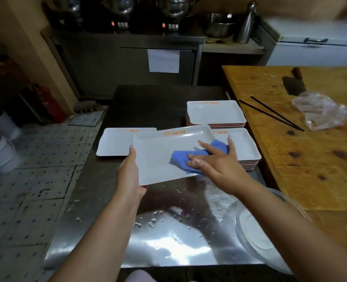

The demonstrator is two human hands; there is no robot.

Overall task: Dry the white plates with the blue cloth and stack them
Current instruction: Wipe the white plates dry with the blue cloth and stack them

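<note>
I hold a white rectangular plate (pixel 158 155) tilted above the steel table. My left hand (pixel 131 171) grips its left edge, thumb on top. My right hand (pixel 215 161) presses the crumpled blue cloth (pixel 191 157) onto the plate's right part with spread, straight fingers. A single white plate (pixel 113 142) lies flat on the table behind the held one, at the left. A stack of white plates (pixel 247 147) sits to the right, partly hidden by my right hand. Another stack (pixel 215 112) stands behind it.
The steel table (pixel 168 237) has water drops near me. A clear glass bowl (pixel 256 226) sits at its right front. A wooden board (pixel 310 151) to the right bears black chopsticks (pixel 274 113), a cleaver (pixel 294 83) and a plastic bag (pixel 321 110). White buckets (pixel 2 151) stand on the floor at the left.
</note>
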